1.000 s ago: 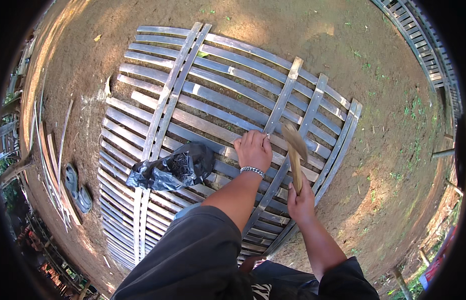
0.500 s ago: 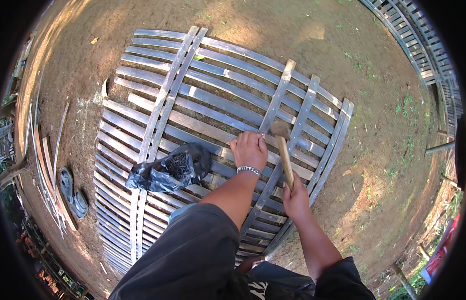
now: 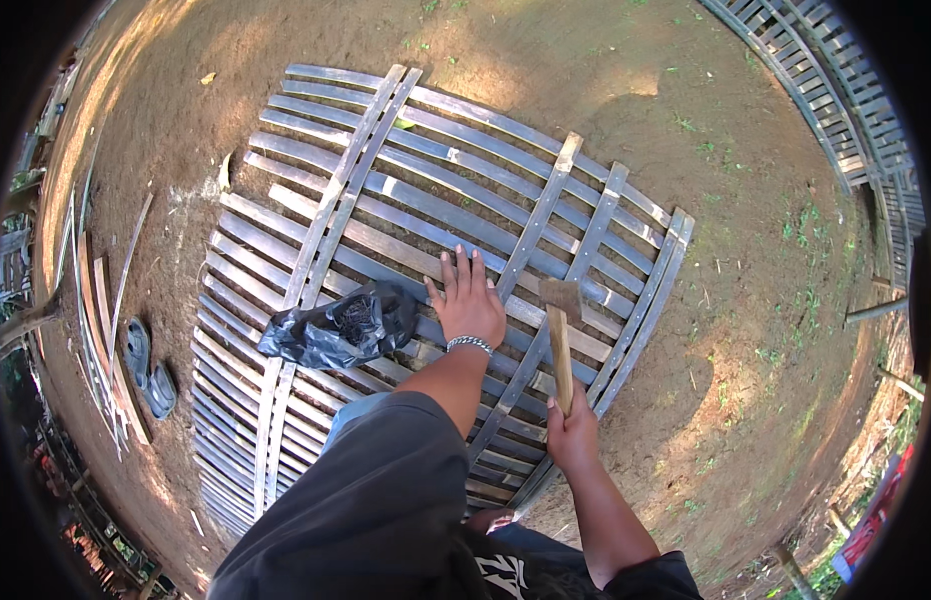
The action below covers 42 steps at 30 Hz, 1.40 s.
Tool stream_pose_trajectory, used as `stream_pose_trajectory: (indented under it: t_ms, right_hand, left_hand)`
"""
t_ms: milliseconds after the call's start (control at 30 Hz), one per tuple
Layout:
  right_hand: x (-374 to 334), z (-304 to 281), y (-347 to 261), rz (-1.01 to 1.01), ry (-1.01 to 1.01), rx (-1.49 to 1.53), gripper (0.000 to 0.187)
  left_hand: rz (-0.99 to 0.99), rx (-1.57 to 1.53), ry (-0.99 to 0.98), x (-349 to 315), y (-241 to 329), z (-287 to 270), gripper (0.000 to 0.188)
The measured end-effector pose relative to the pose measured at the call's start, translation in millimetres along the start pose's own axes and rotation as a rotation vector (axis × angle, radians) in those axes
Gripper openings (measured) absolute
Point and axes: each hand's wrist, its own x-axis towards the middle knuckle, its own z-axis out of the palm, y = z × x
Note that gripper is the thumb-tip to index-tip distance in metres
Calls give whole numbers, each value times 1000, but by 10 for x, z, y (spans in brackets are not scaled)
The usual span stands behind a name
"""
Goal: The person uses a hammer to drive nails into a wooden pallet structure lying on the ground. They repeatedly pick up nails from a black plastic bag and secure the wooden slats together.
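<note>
My left hand (image 3: 470, 308) lies with fingers spread on the bamboo slats of a panel (image 3: 441, 213), left of one of its long cross strips (image 3: 538, 214). A bracelet circles that wrist. In my closed right hand (image 3: 574, 437) is a hammer (image 3: 559, 350), gripped around its pale wooden handle. Its dark head is over the slats between two cross strips. Just left of my left hand, an open black plastic bag (image 3: 304, 335) rests on the panel. Dark, thin pieces that look like nails (image 3: 356, 318) show inside it.
The panel lies on bare brown soil (image 3: 746, 290). Grey sandals (image 3: 162, 390) and long thin strips (image 3: 114, 345) are on the ground to the left. A slatted fence (image 3: 836, 105) curves along the far right. My foot (image 3: 491, 519) is by the panel's near edge.
My left hand has shifted slightly left and its fingers have spread out, away from the cross strip. The hammer, still in my right hand, has come slightly nearer. The whole view has tilted a little.
</note>
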Motion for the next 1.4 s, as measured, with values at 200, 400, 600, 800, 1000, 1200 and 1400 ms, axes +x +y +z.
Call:
stream_pose_trajectory:
  t_ms: [200,400,600,800,1000,1200,1400]
  right_hand:
    - [435,61,148,-158,-63,-110,48]
    - [574,65,162,-299,18,-68,48]
    - [617,31,140,-362,26,-89,48]
    - [579,-7,163,-450,57,-60,49]
    - [608,121,248,-403,105,-117,48]
    - [508,-2,173,-303,175,265,29]
    - [697,131,443,-16,263,274,36]
  left_hand:
    - [-10,-8,-22,-2,-31,58,59]
    - [-14,-8,8,-3,-56,40,59]
    - [-11,3,0,-17,-43,36,59]
    - [-10,-1,13,15,-47,22,59]
    - [6,-12,-4,-23,-26,40,59]
    - [-3,2,10,18,-62,48,59]
    - [3,3,5,3,-39,42,60]
